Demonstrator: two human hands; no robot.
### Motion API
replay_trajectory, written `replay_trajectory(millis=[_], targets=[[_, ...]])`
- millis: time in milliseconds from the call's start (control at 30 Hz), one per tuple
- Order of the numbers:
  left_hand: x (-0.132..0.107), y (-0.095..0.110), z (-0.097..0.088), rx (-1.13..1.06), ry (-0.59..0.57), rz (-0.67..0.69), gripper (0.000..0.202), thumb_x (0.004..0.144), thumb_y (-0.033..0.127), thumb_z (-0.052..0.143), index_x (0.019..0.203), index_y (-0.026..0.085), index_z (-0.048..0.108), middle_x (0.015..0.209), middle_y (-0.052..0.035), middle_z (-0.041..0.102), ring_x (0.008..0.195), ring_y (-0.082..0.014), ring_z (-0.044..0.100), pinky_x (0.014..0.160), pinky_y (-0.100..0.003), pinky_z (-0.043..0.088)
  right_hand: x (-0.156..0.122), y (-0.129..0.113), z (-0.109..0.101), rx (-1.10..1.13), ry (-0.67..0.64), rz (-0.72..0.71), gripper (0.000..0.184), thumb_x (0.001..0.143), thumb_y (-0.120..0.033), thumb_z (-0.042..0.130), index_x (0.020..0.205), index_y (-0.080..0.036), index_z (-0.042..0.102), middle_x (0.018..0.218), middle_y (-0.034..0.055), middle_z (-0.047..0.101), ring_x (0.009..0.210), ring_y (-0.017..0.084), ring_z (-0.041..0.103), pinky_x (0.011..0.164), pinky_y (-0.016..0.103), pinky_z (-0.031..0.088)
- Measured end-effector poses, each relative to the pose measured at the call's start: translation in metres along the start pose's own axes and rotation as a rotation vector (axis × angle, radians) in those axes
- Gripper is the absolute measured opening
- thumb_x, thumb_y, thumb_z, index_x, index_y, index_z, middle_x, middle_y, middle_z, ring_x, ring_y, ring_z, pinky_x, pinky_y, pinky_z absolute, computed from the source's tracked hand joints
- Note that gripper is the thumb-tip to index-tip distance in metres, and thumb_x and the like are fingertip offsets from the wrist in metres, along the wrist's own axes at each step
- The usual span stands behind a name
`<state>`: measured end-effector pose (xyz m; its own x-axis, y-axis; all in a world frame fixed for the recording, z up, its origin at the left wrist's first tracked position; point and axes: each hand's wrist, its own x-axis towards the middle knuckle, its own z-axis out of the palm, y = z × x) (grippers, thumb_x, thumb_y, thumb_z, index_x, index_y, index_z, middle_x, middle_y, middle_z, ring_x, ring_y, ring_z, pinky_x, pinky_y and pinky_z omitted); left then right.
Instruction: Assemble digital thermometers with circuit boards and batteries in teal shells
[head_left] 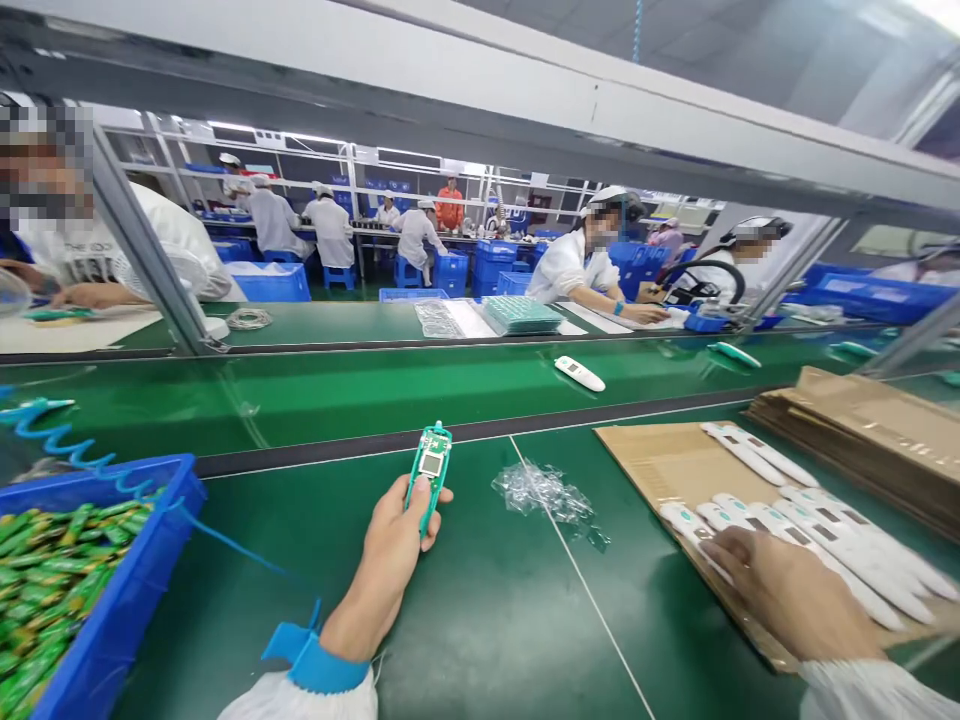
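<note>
My left hand [405,520] grips a teal device housing [416,497] with a green circuit board [432,452] set in it. The board faces up and carries a small grey screen, and my thumb presses near its lower part. On the right, my right hand [780,580] is closed at the near end of a row of white device casings [832,535] lying on a cardboard sheet [645,455]. Its bent fingers pinch the nearest white casing [686,525]; the fingertips are partly hidden behind the hand. Dark windows show in several casings.
Crumpled clear plastic film [544,492] lies between my hands. A blue bin [161,560] of green-and-yellow pieces stands left, beside a coiled blue hose [82,450]. One white device [579,374] rests on the green conveyor belt [360,390]. Stacked cardboard [870,430] is at right; co-workers sit opposite.
</note>
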<state>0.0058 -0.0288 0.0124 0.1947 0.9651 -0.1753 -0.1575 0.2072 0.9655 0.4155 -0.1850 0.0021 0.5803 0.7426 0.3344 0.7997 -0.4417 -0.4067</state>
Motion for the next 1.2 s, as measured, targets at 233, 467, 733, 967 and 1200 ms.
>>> replay_trajectory(millis=[233, 467, 733, 967, 1200], targets=[[0.0, 0.004, -0.006, 0.088, -0.023, -0.034, 0.06, 0.077, 0.073, 0.059, 0.095, 0.015, 0.065, 0.06, 0.0017, 0.054, 0.052, -0.0097, 0.042, 0.047, -0.023, 0.033, -0.002, -0.119, 0.034, 0.331, -0.205, -0.113, 0.046, 0.088, -0.059, 0.053, 0.09, -0.017, 0.072, 0.086, 0.0085, 0.07, 0.074, 0.017, 0.066, 0.069, 0.028, 0.051], [0.001, 0.001, -0.007, 0.123, -0.009, -0.037, 0.06, 0.079, 0.072, 0.057, 0.096, 0.015, 0.065, 0.061, 0.0016, 0.054, 0.054, -0.0102, 0.041, 0.049, -0.023, 0.033, -0.054, -0.172, 0.08, 0.132, -0.174, -0.515, 0.035, 0.099, -0.026, 0.035, 0.108, -0.019, 0.068, 0.111, 0.0108, 0.067, 0.102, 0.02, 0.062, 0.091, 0.035, 0.051], [-0.005, 0.006, 0.0, 0.059, -0.001, -0.015, 0.055, 0.077, 0.068, 0.062, 0.096, 0.016, 0.063, 0.074, -0.0022, 0.063, 0.054, -0.0094, 0.046, 0.048, -0.022, 0.035, 0.007, -0.068, 0.018, -0.291, -0.223, -0.181, 0.04, 0.087, -0.042, 0.055, 0.118, -0.016, 0.064, 0.118, 0.0155, 0.064, 0.106, 0.031, 0.062, 0.086, 0.044, 0.05], [-0.007, 0.004, 0.003, 0.04, -0.01, 0.026, 0.062, 0.085, 0.071, 0.048, 0.092, 0.013, 0.068, 0.061, -0.0031, 0.062, 0.049, -0.0098, 0.045, 0.048, -0.023, 0.035, 0.04, -0.084, 0.017, 0.024, -0.417, 0.004, 0.051, 0.079, -0.054, 0.064, 0.111, -0.014, 0.065, 0.111, 0.0183, 0.067, 0.098, 0.03, 0.065, 0.087, 0.041, 0.047], [-0.007, 0.002, 0.002, 0.275, -0.002, 0.175, 0.053, 0.091, 0.058, 0.051, 0.127, 0.021, 0.062, 0.108, -0.0098, 0.074, 0.085, -0.0181, 0.065, 0.074, -0.03, 0.049, -0.017, -0.241, 0.068, 1.162, -0.793, 0.12, 0.065, 0.075, -0.057, 0.073, 0.124, -0.017, 0.056, 0.112, 0.0108, 0.067, 0.099, 0.018, 0.065, 0.091, 0.032, 0.051]])
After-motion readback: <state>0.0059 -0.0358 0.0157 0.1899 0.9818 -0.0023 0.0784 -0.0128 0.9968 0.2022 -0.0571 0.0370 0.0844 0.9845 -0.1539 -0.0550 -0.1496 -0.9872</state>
